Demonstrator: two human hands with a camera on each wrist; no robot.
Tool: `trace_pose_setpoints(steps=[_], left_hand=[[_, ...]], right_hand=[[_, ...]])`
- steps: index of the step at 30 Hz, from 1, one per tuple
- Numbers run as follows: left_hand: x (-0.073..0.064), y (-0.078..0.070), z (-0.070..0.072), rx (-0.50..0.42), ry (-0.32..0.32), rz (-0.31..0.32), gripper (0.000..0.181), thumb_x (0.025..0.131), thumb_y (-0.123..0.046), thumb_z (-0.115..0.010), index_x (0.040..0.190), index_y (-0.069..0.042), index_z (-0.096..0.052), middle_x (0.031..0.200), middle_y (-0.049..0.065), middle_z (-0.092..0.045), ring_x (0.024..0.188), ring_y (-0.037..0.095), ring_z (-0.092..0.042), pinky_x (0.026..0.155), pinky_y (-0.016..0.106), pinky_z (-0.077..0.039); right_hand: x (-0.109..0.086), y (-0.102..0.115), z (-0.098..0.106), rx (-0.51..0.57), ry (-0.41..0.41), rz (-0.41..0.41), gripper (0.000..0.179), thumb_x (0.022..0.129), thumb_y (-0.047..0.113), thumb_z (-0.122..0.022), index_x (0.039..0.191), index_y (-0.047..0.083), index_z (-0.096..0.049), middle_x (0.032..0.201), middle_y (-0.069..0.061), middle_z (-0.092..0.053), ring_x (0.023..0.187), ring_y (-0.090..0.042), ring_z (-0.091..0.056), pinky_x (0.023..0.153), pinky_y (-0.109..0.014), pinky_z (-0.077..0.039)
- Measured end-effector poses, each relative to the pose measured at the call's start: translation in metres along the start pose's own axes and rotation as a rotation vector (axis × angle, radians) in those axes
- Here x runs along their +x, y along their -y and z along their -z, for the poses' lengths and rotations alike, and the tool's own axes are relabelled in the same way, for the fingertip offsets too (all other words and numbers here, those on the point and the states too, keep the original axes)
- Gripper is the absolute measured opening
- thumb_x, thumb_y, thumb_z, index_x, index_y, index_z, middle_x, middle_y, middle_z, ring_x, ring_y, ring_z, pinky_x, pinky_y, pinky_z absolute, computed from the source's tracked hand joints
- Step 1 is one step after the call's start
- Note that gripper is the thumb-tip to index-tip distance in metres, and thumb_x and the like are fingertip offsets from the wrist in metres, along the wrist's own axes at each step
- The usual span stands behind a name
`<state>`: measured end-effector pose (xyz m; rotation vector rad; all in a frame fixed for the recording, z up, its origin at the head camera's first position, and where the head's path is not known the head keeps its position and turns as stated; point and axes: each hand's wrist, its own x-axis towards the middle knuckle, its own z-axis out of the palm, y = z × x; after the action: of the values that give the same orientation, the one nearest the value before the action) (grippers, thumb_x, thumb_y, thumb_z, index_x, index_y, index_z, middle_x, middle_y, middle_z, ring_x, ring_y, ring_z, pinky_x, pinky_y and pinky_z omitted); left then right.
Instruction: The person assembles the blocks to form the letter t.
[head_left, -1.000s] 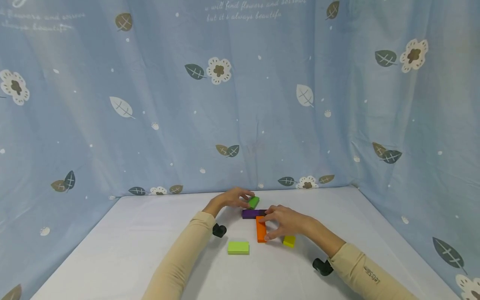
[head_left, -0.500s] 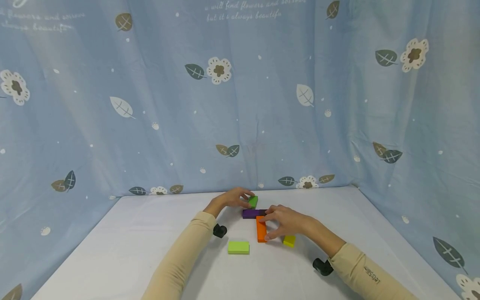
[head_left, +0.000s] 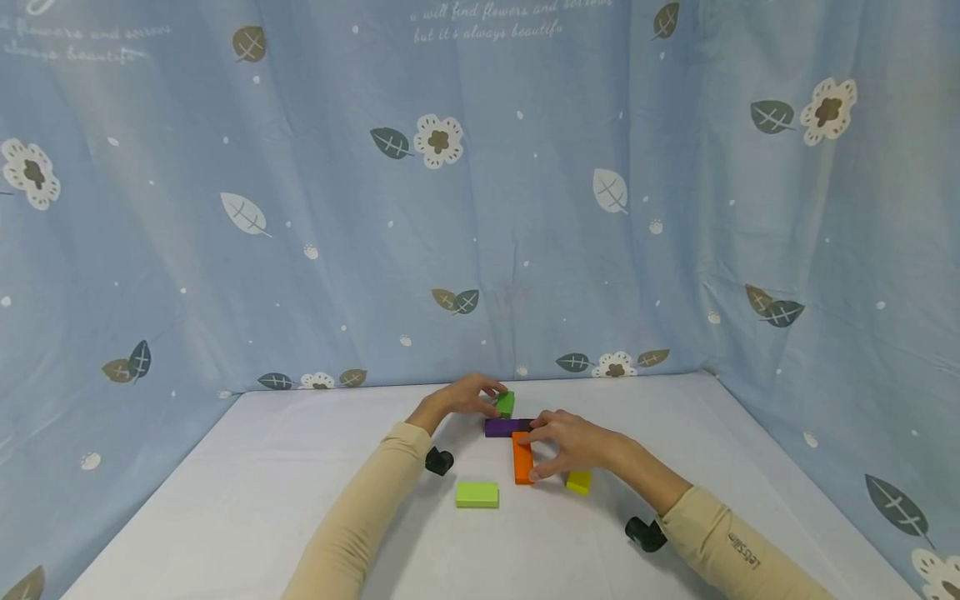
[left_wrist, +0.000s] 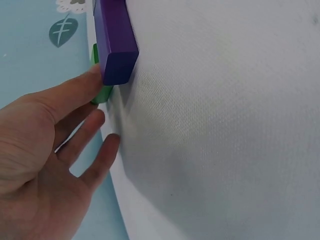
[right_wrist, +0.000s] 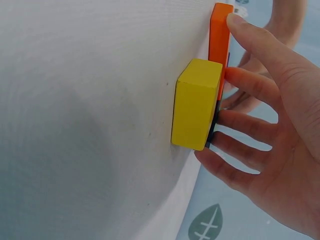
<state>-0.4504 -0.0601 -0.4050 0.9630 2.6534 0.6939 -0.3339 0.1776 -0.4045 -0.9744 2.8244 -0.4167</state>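
My left hand [head_left: 467, 394] pinches a green block [head_left: 506, 404] between thumb and forefinger at the far side of the table. In the left wrist view that block is partly hidden behind the purple block [left_wrist: 116, 42]. In the head view, the purple block lies crosswise just in front of the green one. An orange block [head_left: 522, 458] runs lengthwise towards me from the purple one. My right hand [head_left: 573, 442] lies over these two, its thumb touching the orange block's near end and its forefinger the far end. Beside it stands a yellow block [right_wrist: 195, 105], partly covered in the head view.
A light green block [head_left: 477, 495] lies nearer to me on the white-covered table [head_left: 262, 483]. Black wrist cameras jut out under both forearms. A blue patterned curtain [head_left: 480, 250] hangs along the back edge and both sides.
The green block has turned from a slant to nearly straight and shifted slightly left with my left fingers. My right hand and the other blocks stay in place.
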Motion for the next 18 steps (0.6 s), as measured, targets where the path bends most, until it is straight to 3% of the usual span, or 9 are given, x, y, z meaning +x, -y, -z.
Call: trace_pose_setpoints(steps=[12, 18], left_hand=[[0.0019, 0.0034, -0.0032, 0.014, -0.051, -0.017, 0.048, 0.089, -0.019, -0.072, 0.133, -0.004, -0.06, 0.132, 0.015, -0.063, 0.125, 0.031, -0.056, 0.109, 0.047, -0.043], [0.0047, 0.0031, -0.0049, 0.065, -0.064, -0.036, 0.047, 0.09, -0.021, -0.072, 0.132, -0.004, -0.06, 0.132, 0.014, -0.063, 0.124, 0.029, -0.058, 0.108, 0.044, -0.044]], right_hand=[[-0.0009, 0.0011, -0.0001, 0.005, -0.001, -0.01, 0.059, 0.079, 0.058, -0.073, 0.129, 0.027, -0.066, 0.132, -0.006, -0.058, 0.117, -0.024, -0.052, 0.099, -0.049, -0.049], [-0.0008, 0.0009, 0.0, 0.01, -0.009, 0.0, 0.059, 0.079, 0.057, -0.074, 0.129, 0.026, -0.066, 0.132, -0.005, -0.057, 0.118, -0.024, -0.052, 0.098, -0.048, -0.05]])
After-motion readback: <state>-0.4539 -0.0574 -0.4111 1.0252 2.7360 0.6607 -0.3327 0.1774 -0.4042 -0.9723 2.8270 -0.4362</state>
